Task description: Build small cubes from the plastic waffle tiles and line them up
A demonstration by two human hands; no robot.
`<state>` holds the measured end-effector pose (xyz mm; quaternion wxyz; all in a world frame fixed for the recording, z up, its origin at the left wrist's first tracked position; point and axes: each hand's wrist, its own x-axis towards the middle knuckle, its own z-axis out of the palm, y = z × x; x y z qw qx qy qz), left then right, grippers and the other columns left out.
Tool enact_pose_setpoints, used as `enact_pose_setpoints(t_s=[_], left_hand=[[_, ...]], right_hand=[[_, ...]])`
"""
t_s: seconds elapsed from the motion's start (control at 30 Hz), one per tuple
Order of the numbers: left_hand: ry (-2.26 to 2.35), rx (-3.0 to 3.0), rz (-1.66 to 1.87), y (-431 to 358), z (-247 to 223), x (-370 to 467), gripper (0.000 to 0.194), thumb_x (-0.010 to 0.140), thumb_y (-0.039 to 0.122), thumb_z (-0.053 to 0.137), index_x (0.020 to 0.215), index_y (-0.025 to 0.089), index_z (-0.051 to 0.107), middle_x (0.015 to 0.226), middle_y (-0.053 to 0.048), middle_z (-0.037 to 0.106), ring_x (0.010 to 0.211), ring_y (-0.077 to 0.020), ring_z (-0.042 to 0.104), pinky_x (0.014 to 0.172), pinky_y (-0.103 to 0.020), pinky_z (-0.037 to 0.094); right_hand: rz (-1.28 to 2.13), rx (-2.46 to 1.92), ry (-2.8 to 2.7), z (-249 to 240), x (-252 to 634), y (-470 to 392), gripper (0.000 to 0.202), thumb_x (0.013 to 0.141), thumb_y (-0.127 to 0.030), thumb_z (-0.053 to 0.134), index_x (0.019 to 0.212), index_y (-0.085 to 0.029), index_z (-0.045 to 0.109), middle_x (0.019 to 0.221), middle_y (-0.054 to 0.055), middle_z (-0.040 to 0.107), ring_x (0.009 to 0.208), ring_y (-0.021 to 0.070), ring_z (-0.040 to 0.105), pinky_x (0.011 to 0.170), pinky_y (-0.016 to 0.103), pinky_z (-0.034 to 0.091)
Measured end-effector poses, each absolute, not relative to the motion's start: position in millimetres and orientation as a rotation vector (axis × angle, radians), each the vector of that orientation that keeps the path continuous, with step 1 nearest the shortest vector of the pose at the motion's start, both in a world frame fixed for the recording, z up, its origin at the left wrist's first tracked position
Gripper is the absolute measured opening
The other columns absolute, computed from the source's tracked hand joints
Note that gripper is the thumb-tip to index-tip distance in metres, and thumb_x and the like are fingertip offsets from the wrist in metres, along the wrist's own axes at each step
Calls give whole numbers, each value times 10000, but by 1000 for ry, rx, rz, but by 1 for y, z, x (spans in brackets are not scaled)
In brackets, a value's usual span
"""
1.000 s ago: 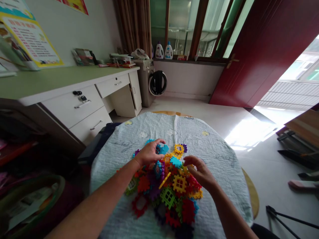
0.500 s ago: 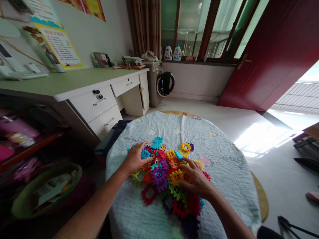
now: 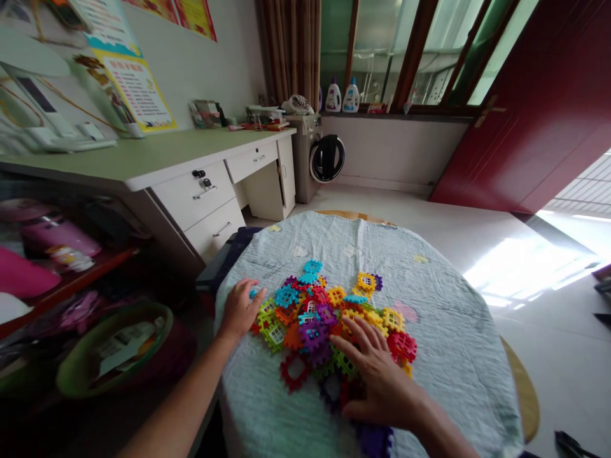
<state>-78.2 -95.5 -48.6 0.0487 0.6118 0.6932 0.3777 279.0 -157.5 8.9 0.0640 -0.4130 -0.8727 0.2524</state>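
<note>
Resting at the heap's left edge, the left hand (image 3: 242,308) is loosely curved, thumb and fingers parted near a small blue piece (image 3: 254,293); whether they touch cannot be told. Only a narrow strip of cloth separates this hand from the table's left edge. Just to its right lie green window-frame pieces (image 3: 274,334), nearer to it than to the other hand. The heap of toothed plastic building pieces (image 3: 326,314) spreads between both hands; its squarish pieces show no marked long axis. A purple piece (image 3: 314,334) sits mid-heap, just left of the right hand's fingertips. The right hand (image 3: 377,369), fingers spread, covers the heap's near right part, gripping nothing visible. Beyond it are red pieces (image 3: 402,346), then a broad stretch of pale tablecloth (image 3: 458,356).
</note>
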Motion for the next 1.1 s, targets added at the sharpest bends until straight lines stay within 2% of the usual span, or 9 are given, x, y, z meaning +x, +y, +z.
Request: enact_pose_setpoints(t_s=[0.13,0.3,0.4,0.5,0.6,0.73,0.8,0.97,1.1], left_hand=[[1977,1836,1040,-97,-48,-54,462,850,549,460,1060,171,622,1144,-132,641,1160,-282,568,1070,-479,415],[1768,1748,996,-112,-34,-10,441,896,511,453,1165,191,590,1240,-109,614,1217,-240,544,1093,-436,403],[1643,1776,963,-122,-30,11,444,910,494,467,1241,214,559,1324,-101,563,1282,-231,501,1121,-420,381],[1640,1870,932,-130,-30,18,489,897,491,505,1309,228,526,1425,-115,476,1357,-264,425,1148,-459,344],[1640,2015,854,-145,-29,12,683,827,580,592,1413,266,438,1523,-130,354,1427,-331,312,1159,-535,298],[1500,2258,592,-177,-27,-2,1224,497,733,777,1525,345,238,1609,-144,173,1456,-458,171,1123,-640,282],[1444,2335,478,-194,-28,-3,1363,388,723,820,1537,374,175,1621,-138,132,1452,-492,144,1099,-674,293],[1481,2377,458,-209,-38,11,1381,393,551,882,1543,383,135,1613,-116,186,1444,-490,172,1100,-695,278],[1524,2364,531,-199,-41,25,1179,533,522,823,1530,384,208,1607,-89,218,1422,-442,265,1114,-641,309]], right_hand=[[747,-1241,-2679,4,269,-163,967,566,-343,799,1457,-353,425,1614,90,228,1462,421,158,1158,643,114],[552,-1290,-2502,-5,275,-148,640,705,-185,635,1333,-289,568,1501,82,429,1384,325,349,1139,537,290],[447,-1337,-2375,-12,282,-134,441,809,-173,572,1236,-267,629,1408,89,515,1306,287,434,1094,494,378],[359,-1390,-2263,-15,290,-123,373,870,-218,553,1229,-284,626,1353,95,544,1259,287,467,1066,511,408],[364,-1451,-2259,-9,301,-123,479,847,-313,623,1321,-309,560,1440,93,468,1329,316,400,1098,561,353],[580,-1471,-2461,3,310,-147,1061,591,-496,827,1510,-341,319,1598,103,244,1450,412,188,1138,637,223],[688,-1422,-2563,5,309,-164,1255,478,-547,865,1543,-330,239,1620,119,188,1460,450,132,1145,661,165],[760,-1372,-2673,-5,298,-190,1313,398,-497,905,1535,-315,276,1630,141,154,1460,471,121,1146,661,148],[633,-1454,-2638,-5,294,-183,1128,508,-324,873,1503,-343,343,1616,117,225,1453,422,201,1149,625,181]])
